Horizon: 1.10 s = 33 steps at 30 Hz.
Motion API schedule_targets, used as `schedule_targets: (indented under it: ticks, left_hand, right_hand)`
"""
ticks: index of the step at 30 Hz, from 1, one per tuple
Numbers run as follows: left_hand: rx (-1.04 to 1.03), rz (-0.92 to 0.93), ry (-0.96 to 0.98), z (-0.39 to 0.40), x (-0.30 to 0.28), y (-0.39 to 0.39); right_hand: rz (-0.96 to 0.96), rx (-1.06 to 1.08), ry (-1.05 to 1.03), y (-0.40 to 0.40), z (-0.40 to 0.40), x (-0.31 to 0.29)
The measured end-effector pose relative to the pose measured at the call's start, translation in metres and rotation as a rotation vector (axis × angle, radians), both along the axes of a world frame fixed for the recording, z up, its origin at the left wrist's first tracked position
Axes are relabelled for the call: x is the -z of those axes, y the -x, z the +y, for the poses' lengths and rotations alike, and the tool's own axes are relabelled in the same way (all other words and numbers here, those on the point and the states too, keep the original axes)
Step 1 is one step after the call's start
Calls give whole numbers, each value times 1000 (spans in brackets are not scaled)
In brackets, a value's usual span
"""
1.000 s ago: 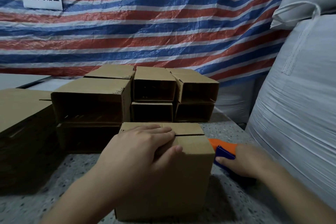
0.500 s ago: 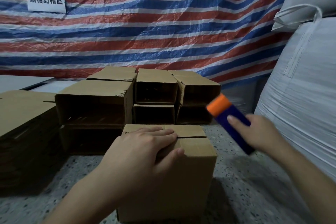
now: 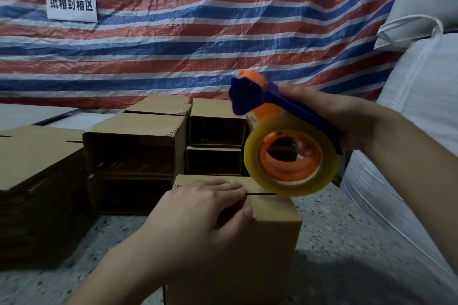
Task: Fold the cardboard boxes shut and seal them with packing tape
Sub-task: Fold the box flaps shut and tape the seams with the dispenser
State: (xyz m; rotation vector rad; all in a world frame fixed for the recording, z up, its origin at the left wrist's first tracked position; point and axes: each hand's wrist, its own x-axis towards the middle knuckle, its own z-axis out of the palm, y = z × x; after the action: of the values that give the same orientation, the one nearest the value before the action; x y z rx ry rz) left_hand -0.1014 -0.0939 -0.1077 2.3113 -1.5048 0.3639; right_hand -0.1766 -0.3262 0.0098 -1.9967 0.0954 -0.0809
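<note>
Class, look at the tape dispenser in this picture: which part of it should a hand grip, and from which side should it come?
Grip the tape dispenser by its long blue handle, as the right hand does, coming from the right and behind. The handle is a straight bar clear of the tape roll and the cutter end, which point toward the box.

A cardboard box (image 3: 270, 220) stands at the near centre of the table (image 3: 347, 242), its top flaps folded shut. The left hand (image 3: 198, 210) lies flat on the left part of the box top. Above the box's far right corner, the right hand (image 3: 347, 116) holds a tape dispenser (image 3: 285, 131) with the tape roll (image 3: 290, 161) hanging lowest. Beyond the box, open boxes (image 3: 213, 131) lie stacked on their sides, with a larger stack (image 3: 133, 151) to their left. Flat cartons (image 3: 32, 161) are piled at the far left. White sacks (image 3: 416, 106) rise at the right. A tarpaulin (image 3: 198, 32) hangs behind everything, a sign (image 3: 70, 3) on its upper left.
</note>
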Motion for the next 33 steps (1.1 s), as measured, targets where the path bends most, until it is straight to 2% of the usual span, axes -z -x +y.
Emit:
schedule_targets:
  ticks: [5, 7, 9, 12, 14, 16, 18, 28, 33]
  left_hand:
    - [25, 4, -5, -1, 0, -1]
    - [25, 72, -3, 0, -1, -2]
    - [27, 336, 98, 2, -4, -6]
    - [-38, 887, 551, 0, -14, -16]
    - [-89, 1131, 758, -5, -27, -22]
    - [-54, 1300, 916, -8, -39, -25]
    - [-22, 1347, 974, -11, -44, -23]
    - [-22, 1346, 934, -17, -34, -22]
    - [58, 1418, 913, -17, -30, -26]
  right_hand:
    - [103, -29, 94, -13, 0, 9]
    - [115, -40, 97, -15, 1, 7]
    - [127, -62, 102, -16, 3, 6]
    - [153, -70, 115, -18, 7, 4]
    - [155, -57, 124, -20, 8, 3]
    - [163, -40, 139, -21, 9, 3]
    - [161, -37, 160, -23, 9, 2]
    - [160, -30, 184, -24, 11, 2]
    - [167, -31, 170, -24, 10, 2]
